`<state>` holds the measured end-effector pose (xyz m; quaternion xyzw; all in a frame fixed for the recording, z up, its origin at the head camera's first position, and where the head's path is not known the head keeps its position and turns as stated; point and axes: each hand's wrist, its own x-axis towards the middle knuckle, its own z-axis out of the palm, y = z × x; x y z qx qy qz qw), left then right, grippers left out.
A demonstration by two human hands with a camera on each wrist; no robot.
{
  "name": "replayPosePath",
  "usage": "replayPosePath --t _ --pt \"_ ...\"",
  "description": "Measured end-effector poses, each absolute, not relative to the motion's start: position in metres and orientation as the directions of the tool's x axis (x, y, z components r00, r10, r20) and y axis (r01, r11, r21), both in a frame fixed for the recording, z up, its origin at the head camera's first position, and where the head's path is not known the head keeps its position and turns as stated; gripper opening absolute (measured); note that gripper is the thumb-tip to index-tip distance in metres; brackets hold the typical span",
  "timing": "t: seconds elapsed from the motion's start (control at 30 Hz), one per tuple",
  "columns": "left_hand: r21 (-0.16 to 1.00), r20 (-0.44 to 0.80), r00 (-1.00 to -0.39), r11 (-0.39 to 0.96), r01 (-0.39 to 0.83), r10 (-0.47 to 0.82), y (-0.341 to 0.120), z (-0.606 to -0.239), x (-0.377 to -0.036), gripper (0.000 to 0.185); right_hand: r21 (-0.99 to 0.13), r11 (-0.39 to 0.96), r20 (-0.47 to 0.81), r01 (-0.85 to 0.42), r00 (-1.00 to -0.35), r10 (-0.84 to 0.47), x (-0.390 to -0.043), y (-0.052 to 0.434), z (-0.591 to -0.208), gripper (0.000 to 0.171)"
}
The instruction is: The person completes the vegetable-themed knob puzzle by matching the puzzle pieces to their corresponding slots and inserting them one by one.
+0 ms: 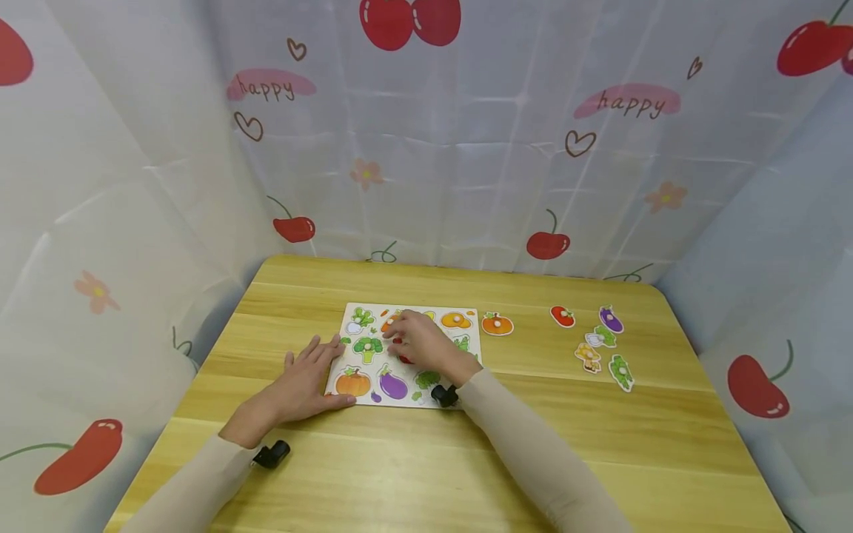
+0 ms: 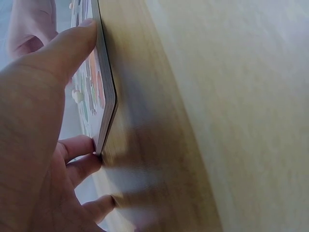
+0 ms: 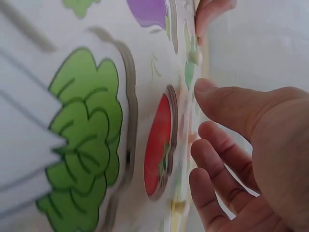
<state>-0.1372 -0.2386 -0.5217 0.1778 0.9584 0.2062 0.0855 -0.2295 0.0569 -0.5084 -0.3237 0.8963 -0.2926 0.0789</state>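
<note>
A white vegetable puzzle board (image 1: pixel 426 308) lies on the wooden table (image 1: pixel 600 459), a little left of centre. My left hand (image 1: pixel 306 374) lies flat on the table at the board's left edge. In the left wrist view its thumb (image 2: pixel 63 53) rests against the board's edge (image 2: pixel 107 96). My right hand (image 1: pixel 416 340) hovers over the board's middle with loosely curved fingers (image 3: pixel 207 130). They are right beside a red piece (image 3: pixel 157 145) seated in the board, next to a green lettuce picture (image 3: pixel 87 140). An orange pumpkin (image 1: pixel 352 383) and a purple eggplant (image 1: pixel 393 385) sit in the front row.
Loose pieces lie to the right of the board: an orange pumpkin piece (image 1: pixel 497 324) close by, then a red tomato (image 1: pixel 563 316), a purple eggplant (image 1: pixel 610 320), a mushroom (image 1: pixel 589 357) and a green piece (image 1: pixel 621 371). Cherry-print curtains enclose the table on three sides.
</note>
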Motion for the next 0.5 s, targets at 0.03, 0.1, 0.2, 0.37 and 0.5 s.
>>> replayPosePath --t 0.03,0.1,0.2,0.37,0.5 --pt "0.425 -0.09 -0.922 0.852 0.306 0.376 -0.239 -0.522 -0.137 0.113 -0.581 0.624 0.049 -0.523 -0.787 -0.615 -0.23 0.059 -0.508 0.024" --pt "0.424 -0.09 -0.921 0.851 0.308 0.378 -0.239 -0.522 -0.138 0.113 -0.595 0.63 0.048 -0.499 -0.804 -0.592 -0.23 0.065 -0.508 0.023" --pt "0.426 -0.09 -0.921 0.851 0.308 0.378 -0.239 -0.523 -0.137 0.113 -0.617 0.632 0.049 -0.468 -0.825 -0.562 -0.23 0.074 -0.506 0.022" --pt "0.431 -0.082 -0.922 0.848 0.308 0.377 -0.239 -0.522 -0.137 0.112 -0.615 0.629 0.095 -0.476 -0.836 -0.54 -0.232 0.092 -0.507 0.021" --pt "0.429 -0.089 -0.923 0.851 0.303 0.374 -0.239 -0.522 -0.136 0.113 -0.612 0.618 0.147 -0.493 -0.839 -0.524 -0.232 0.112 -0.509 0.022"
